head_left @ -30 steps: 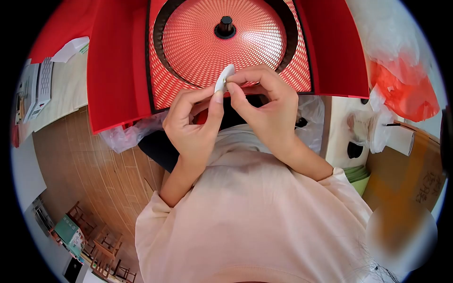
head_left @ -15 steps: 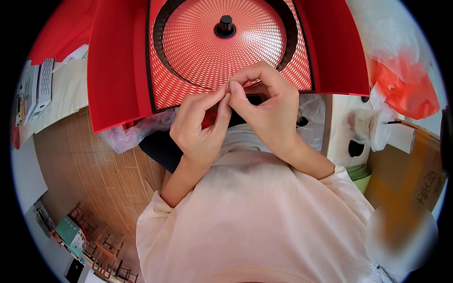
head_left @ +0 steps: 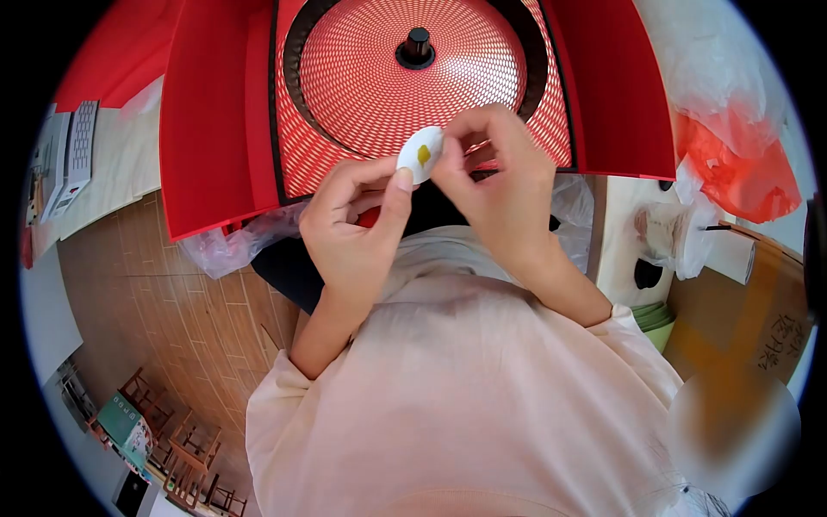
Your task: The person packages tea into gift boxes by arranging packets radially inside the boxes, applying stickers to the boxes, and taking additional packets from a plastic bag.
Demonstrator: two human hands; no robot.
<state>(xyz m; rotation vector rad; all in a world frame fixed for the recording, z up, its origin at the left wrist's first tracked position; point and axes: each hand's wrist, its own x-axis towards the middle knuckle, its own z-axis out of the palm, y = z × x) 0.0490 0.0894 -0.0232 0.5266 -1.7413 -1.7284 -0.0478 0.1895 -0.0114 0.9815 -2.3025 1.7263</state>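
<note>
A small white disc [head_left: 413, 148] with a yellow-green spot faces me above the front of the open red box [head_left: 211, 129]. My left hand [head_left: 351, 228] pinches its lower left edge between thumb and forefinger. At the disc's right edge, my right hand [head_left: 504, 194] is closed in a pinch, fingertips touching it and partly hidden. Beyond both hands lies a round tray [head_left: 370, 77] with a red-and-white patterned surface, a dark rim and a black knob [head_left: 418, 45] at its centre.
Clear plastic wrap [head_left: 233, 250] pokes out below the box. To the right are plastic bags, an orange-red bag [head_left: 741, 164] and a taped cardboard box [head_left: 732, 310]. A keyboard [head_left: 82, 142] lies at the left. Wooden chairs [head_left: 194, 439] stand on the floor at lower left.
The disc, seen edge-on as a thin line before, has turned to show its flat face. My right hand has shifted slightly right, and my fingertips are farther apart from each other.
</note>
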